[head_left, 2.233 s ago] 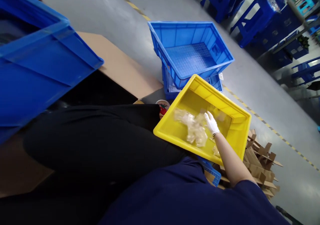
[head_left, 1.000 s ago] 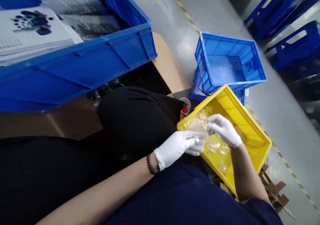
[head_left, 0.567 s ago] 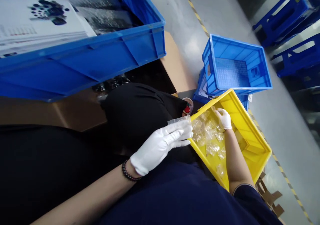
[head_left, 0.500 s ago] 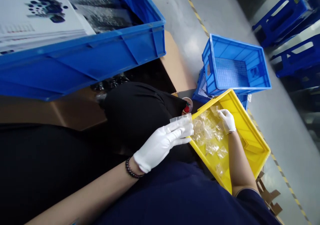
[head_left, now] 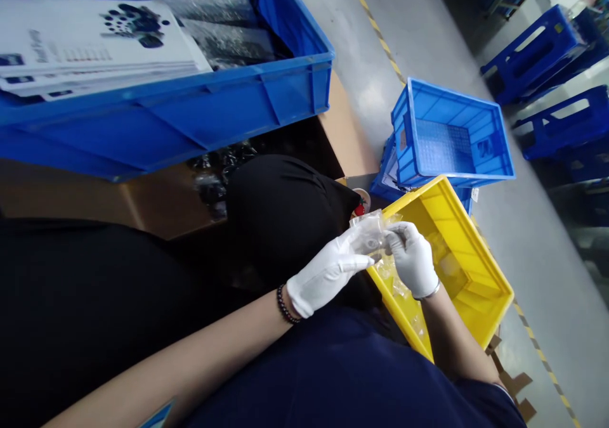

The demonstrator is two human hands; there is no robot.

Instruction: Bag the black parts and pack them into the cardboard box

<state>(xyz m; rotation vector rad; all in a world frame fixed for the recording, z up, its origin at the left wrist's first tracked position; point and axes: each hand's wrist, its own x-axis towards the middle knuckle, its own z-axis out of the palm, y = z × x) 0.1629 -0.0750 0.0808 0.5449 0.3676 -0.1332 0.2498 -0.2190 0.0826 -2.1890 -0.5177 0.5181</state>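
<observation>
My left hand (head_left: 328,272), in a white glove, holds a small clear plastic bag (head_left: 368,225) across its fingers. Something small and round shows inside or on it, too blurred to name. My right hand (head_left: 415,260), gloved too, meets the left one at the bag, its thumb and fingers pinched together at the bag's right side. Whether it grips this bag or another one, I cannot tell. Just below and behind the hands lies the yellow bin (head_left: 485,307), with several more clear bags (head_left: 397,282) in it.
At the upper left stands a large blue crate (head_left: 228,108) with printed booklets (head_left: 95,35) and plastic-wrapped packs (head_left: 214,9). A smaller blue crate (head_left: 445,146) sits on another beyond the yellow bin. Blue plastic stools (head_left: 533,47) stand on the floor at right.
My right hand has come up out of the yellow bin, over to the bag at my left hand. The left hand has shifted slightly right and still holds its bag.
</observation>
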